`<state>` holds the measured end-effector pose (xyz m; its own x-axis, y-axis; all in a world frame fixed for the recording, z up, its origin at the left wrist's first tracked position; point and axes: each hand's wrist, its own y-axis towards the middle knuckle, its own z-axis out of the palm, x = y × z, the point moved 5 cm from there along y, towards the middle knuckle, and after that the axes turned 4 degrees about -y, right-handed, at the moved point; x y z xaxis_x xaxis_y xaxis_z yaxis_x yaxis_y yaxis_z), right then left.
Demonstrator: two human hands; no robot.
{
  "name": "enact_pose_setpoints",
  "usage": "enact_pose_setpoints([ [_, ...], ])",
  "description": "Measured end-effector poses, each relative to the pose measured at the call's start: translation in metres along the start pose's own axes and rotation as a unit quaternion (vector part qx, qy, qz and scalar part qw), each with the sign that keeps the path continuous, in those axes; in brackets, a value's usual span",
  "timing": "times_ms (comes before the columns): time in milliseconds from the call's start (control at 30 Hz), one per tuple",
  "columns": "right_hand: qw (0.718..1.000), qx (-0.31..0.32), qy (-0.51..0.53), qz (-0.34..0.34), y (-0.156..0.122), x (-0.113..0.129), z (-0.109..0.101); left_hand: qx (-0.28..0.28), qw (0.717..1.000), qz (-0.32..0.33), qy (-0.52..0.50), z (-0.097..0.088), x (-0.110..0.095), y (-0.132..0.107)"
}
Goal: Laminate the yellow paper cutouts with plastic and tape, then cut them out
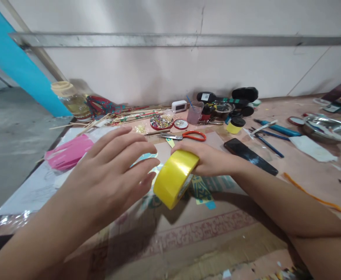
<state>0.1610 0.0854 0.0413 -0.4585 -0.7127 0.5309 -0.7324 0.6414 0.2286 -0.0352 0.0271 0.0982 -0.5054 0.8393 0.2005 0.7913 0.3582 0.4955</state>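
Note:
A roll of yellow packing tape [173,177] is gripped at its far right side by my right hand [205,157], tilted above the cardboard-covered table. To its left, my left hand [120,167] holds nothing and has its fingers spread, pointing toward the tape without clearly touching it. Partly hidden under the tape lies a patterned yellow-and-blue paper piece [201,190]. Scissors with orange handles [192,135] rest just beyond my right hand. A black phone [250,156] lies to the right of that hand.
Pink sheets [69,151] lie on white paper at the left. Along the wall stand a jar [71,101], a plastic cup [195,112] and a yellow paint pot [235,125]. Trays of beads [161,121] sit at the back. A metal bowl [332,128] is at the right.

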Motion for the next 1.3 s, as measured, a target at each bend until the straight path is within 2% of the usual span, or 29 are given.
enact_pose_setpoints([
  [267, 1.0, 0.002, 0.003, -0.02, -0.001, 0.005, 0.0, -0.027, 0.999, 0.017, -0.032, 0.003, -0.008, 0.0],
  [400, 1.0, 0.014, -0.001, -0.004, -0.001, 0.009, 0.001, -0.036, 0.998, 0.027, -0.033, 0.0, -0.012, 0.002],
  [733, 0.998, 0.03, 0.004, 0.048, -0.004, 0.015, 0.001, -0.046, 0.997, 0.048, 0.039, -0.004, -0.025, 0.007],
  [867, 0.999, 0.031, 0.002, 0.032, -0.002, 0.016, 0.001, -0.057, 0.997, 0.047, 0.033, -0.002, -0.027, 0.009],
  [1067, 0.999, 0.018, 0.038, 0.016, 0.001, 0.005, 0.0, -0.064, 0.996, 0.056, 0.004, -0.01, -0.03, 0.012],
  [1200, 0.998, 0.021, 0.058, -0.004, 0.001, 0.0, 0.001, -0.061, 0.993, 0.105, -0.002, -0.018, -0.033, 0.011],
  [1233, 0.998, 0.023, 0.059, -0.007, 0.001, -0.001, 0.0, -0.056, 0.993, 0.103, -0.007, -0.017, -0.032, 0.01],
  [1300, 0.998, 0.023, 0.052, 0.0, 0.0, -0.006, 0.0, -0.06, 0.996, 0.06, -0.014, -0.015, -0.025, 0.009],
])
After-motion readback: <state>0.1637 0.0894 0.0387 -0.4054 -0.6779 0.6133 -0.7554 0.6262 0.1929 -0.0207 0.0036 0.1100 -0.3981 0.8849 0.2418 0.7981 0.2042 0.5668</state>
